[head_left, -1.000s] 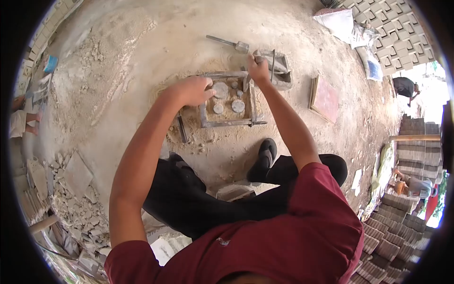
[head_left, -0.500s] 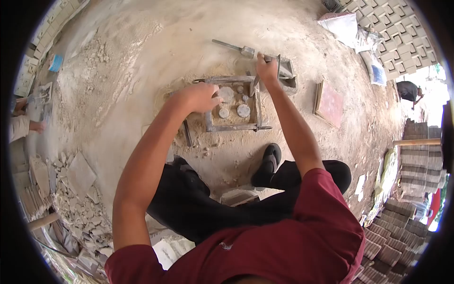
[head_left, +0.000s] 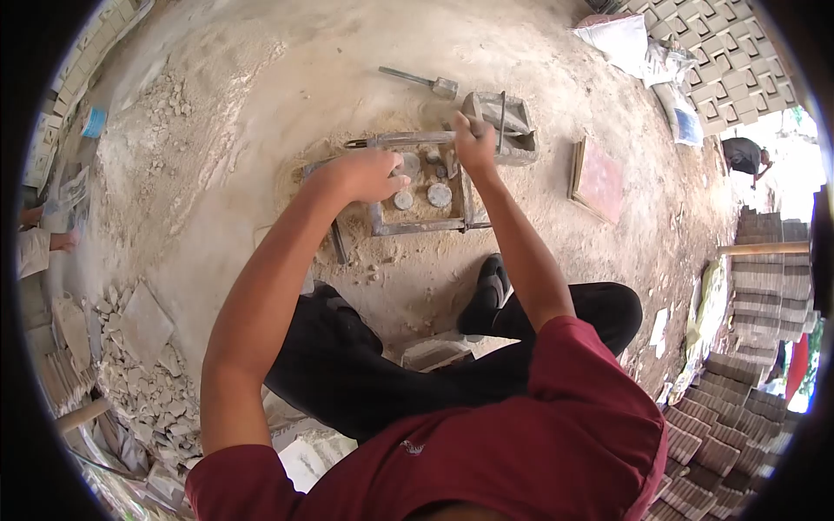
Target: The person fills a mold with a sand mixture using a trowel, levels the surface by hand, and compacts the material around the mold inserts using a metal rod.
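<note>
A rectangular mould frame (head_left: 417, 228) lies on the dusty ground, with loose sand and several round pale pieces inside, among them a round disc (head_left: 439, 194). My left hand (head_left: 369, 177) hovers over or rests on the frame's left side; its fingers are curved, with thumb and forefinger apart beside the round pieces. I cannot tell whether it touches them. Over the frame's right side, my right hand (head_left: 475, 149) is closed around a short-handled tool with a flat blade (head_left: 452, 165), pointing down into the frame. The blade's exact shape is unclear.
Behind my right hand stands a metal box (head_left: 519, 154) with a bar across it. A long-handled mallet-like tool (head_left: 443, 87) lies beyond. A square board (head_left: 598, 182) is at right, rubble (head_left: 152, 386) at left. Another person's hand (head_left: 65, 241) shows far left.
My right hand has shifted slightly down and left with the tool, nearer the frame's right side. My left hand stays nearly in place. The whole view has shifted slightly.
</note>
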Demonstrator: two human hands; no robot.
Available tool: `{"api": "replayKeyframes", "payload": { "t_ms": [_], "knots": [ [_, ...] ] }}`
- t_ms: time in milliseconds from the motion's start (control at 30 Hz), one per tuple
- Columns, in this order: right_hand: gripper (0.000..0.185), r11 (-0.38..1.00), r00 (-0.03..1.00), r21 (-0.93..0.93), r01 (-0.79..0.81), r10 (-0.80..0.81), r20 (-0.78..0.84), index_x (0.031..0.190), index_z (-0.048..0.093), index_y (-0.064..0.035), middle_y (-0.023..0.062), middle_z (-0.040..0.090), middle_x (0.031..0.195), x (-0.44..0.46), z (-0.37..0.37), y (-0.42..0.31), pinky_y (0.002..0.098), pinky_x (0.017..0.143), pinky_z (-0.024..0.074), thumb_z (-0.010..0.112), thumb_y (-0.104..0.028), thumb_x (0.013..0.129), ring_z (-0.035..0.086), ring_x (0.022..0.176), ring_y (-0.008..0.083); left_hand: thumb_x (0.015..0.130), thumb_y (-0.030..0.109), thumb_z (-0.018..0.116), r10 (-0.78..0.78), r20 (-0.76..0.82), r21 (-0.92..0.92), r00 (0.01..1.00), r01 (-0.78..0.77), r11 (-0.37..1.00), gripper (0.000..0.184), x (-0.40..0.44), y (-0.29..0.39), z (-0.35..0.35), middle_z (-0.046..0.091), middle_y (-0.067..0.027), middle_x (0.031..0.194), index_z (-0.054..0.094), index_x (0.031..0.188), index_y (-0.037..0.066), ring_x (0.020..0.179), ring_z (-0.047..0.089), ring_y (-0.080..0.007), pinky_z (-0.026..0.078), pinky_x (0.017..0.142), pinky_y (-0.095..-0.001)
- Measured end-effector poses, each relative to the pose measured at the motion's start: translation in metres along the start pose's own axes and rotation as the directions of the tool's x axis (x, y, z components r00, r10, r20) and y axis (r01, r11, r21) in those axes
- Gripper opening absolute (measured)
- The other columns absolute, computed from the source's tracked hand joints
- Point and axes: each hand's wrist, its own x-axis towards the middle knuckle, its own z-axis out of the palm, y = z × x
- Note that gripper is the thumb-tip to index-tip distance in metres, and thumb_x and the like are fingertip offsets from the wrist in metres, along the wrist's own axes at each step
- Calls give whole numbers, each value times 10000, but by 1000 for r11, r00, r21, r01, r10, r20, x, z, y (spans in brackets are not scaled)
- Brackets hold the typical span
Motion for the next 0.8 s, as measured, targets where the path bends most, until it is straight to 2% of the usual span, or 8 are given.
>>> {"api": "replayKeyframes", "payload": {
  "t_ms": [133, 167, 300, 400, 533, 567, 633, 800],
  "knots": [
    [364, 985, 986, -116, 129, -115, 119, 639, 502, 55, 122, 372, 501, 12, 2, 21, 379, 458, 317, 562, -199, 894, 328, 520, 137, 911, 344, 522, 10, 33, 40, 999, -11, 999, 431, -1, 2, 1, 625, -215, 1132, 574, 1219, 47, 1083, 578, -364, 451, 924, -425],
    [367, 996, 990, -89, -27, 38, 132, 649, 501, 45, 132, 362, 508, 20, -3, 18, 385, 468, 328, 557, -219, 897, 332, 522, 143, 911, 344, 522, 18, 41, 40, 999, -20, 999, 431, -2, 4, 5, 625, -215, 1132, 574, 1219, 47, 1083, 578, -364, 451, 924, -425],
    [347, 988, 988, -110, 110, -97, 117, 676, 512, 36, 125, 353, 528, -15, -7, 8, 374, 487, 341, 563, -223, 901, 324, 534, 136, 911, 379, 515, -31, 55, 29, 998, 30, 999, 458, -6, 3, 3, 618, -210, 1156, 571, 1227, 53, 1102, 572, -359, 450, 930, -428],
    [329, 996, 997, -86, -20, 27, 79, 684, 539, 38, 145, 416, 542, -8, -11, 9, 374, 504, 368, 550, -204, 907, 366, 525, 155, 911, 396, 511, 3, 56, 28, 998, -4, 1000, 471, -4, 6, 9, 621, -205, 1156, 568, 1231, 54, 1102, 575, -356, 450, 930, -430],
    [299, 941, 966, -222, 256, -259, 16, 726, 586, 49, 106, 465, 524, -38, -13, -6, 366, 515, 384, 534, -183, 908, 405, 551, 96, 912, 382, 519, -57, 83, 18, 995, 56, 998, 462, -6, 12, 0, 628, -194, 1148, 564, 1234, 54, 1094, 582, -345, 453, 925, -427],
    [299, 942, 968, -227, 246, -250, 12, 726, 586, 49, 106, 465, 524, -37, -19, -3, 366, 515, 384, 534, -183, 908, 405, 551, 96, 912, 382, 519, -51, 93, 17, 994, 50, 999, 462, -7, 15, 5, 628, -194, 1148, 564, 1234, 54, 1094, 582, -345, 453, 925, -427],
    [291, 994, 991, -26, -103, 104, 79, 721, 573, 36, 83, 430, 539, -22, -26, -22, 353, 516, 378, 538, -189, 902, 390, 569, 96, 911, 381, 526, -30, 54, 47, 998, 28, 999, 453, -7, 14, 2, 631, -184, 1144, 566, 1229, 61, 1087, 587, -333, 456, 916, -428],
    [412, 997, 990, -73, 21, -10, 140, 597, 429, -12, -32, 362, 523, -38, -28, -12, 287, 450, 270, 557, -215, 932, 338, 526, 48, 911, 383, 531, 4, 15, -30, 1000, -4, 1000, 450, -19, 28, -17, 630, -181, 1143, 565, 1227, 65, 1081, 590, -329, 459, 908, -430]
  ]
}}
